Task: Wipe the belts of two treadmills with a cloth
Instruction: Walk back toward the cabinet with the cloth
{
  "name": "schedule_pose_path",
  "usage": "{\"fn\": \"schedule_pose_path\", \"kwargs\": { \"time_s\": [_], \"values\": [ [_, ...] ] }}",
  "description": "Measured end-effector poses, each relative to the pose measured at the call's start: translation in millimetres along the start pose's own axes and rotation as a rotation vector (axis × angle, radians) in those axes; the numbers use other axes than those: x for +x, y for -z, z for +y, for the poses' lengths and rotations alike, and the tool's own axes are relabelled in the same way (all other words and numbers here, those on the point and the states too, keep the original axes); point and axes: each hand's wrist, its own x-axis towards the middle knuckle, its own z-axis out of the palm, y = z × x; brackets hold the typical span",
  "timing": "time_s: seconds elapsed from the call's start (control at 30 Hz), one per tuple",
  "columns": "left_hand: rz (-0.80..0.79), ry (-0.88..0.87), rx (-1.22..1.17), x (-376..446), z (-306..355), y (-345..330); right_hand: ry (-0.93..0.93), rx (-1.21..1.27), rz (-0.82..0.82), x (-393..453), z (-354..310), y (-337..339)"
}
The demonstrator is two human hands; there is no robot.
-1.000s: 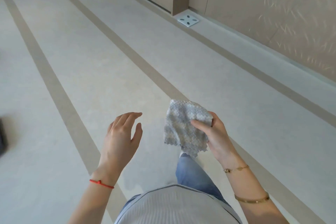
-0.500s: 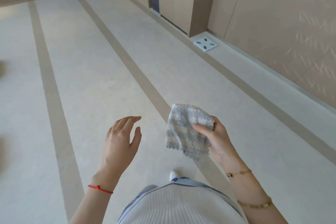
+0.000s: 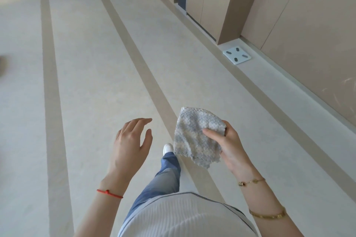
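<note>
Head view, near to far, with the cloth (image 3: 198, 136) as landmark. Nearest the camera, below the cloth, a white ribbed top (image 3: 185, 217) and a blue-jeaned leg (image 3: 163, 177) ending in a white shoe (image 3: 167, 148) just left of the cloth's lower edge. The right hand (image 3: 229, 148) grips the cloth, thumb pressed across its face and fingers curled behind its right edge; the grey-and-white textured cloth hangs in the air above the floor, its lower corner free. Two gold bracelets (image 3: 267, 215) sit on the right forearm, below and right of the cloth. The left hand (image 3: 131, 140), left of the cloth and apart from it, holds nothing, fingers relaxed and slightly bent; a red cord (image 3: 109, 193) circles its wrist. Beyond the cloth, a pale floor (image 3: 92, 75) with tan stripes. Far above and right of the cloth, a white bathroom scale (image 3: 237, 56) lies on the floor beside a beige bin cabinet (image 3: 210, 0) against the wall. No treadmill is in view.
</note>
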Motion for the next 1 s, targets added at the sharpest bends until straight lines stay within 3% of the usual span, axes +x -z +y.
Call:
{"fn": "schedule_pose_path", "kwargs": {
  "time_s": [0.4, 0.73, 1.0],
  "values": [
    [-0.021, -0.092, 0.049, 327.9, -40.1, -24.4, 0.037, 0.017, 0.022, 273.8, -139.0, -73.1],
    [-0.096, -0.076, 0.006, 539.5, -57.8, -101.3, -0.032, 0.073, 0.101, 475.8, -194.9, -76.0],
    [-0.010, -0.089, 0.002, 764.4, -35.6, -156.0, 0.033, 0.014, 0.047, 683.6, -321.2, -74.8]
  ]
}}
